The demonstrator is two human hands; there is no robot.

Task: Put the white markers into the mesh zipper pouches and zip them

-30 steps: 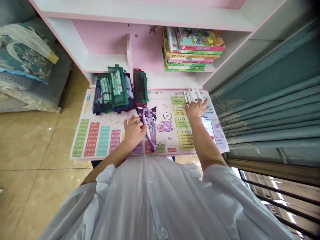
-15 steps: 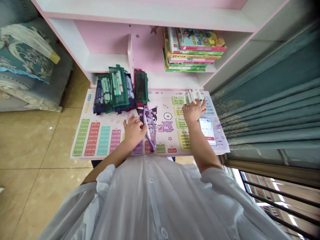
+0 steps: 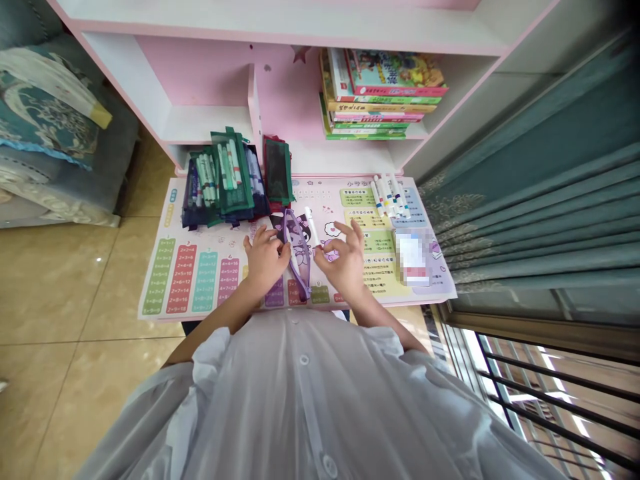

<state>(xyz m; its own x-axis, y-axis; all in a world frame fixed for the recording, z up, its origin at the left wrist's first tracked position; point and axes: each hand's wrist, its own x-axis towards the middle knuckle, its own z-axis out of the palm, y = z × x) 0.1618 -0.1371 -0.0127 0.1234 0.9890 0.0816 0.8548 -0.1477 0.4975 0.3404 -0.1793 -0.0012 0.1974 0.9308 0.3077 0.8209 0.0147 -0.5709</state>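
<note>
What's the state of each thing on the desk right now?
purple pencil case: unzipped, edge held by left hand.
white marker: pinched at one end by right hand, beside the case.
loose markers: lying side by side on desk mat.
stacked pouches: piled, filled with markers.
dark mesh pouch: looks empty.
phone: face up on the mat.
books: stacked flat on the shelf.

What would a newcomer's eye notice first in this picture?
At the middle of the colourful desk mat, the left hand holds a purple pencil case and the right hand pinches a white marker beside it. Behind, to the left, lies a pile of green pencil cases.
</note>
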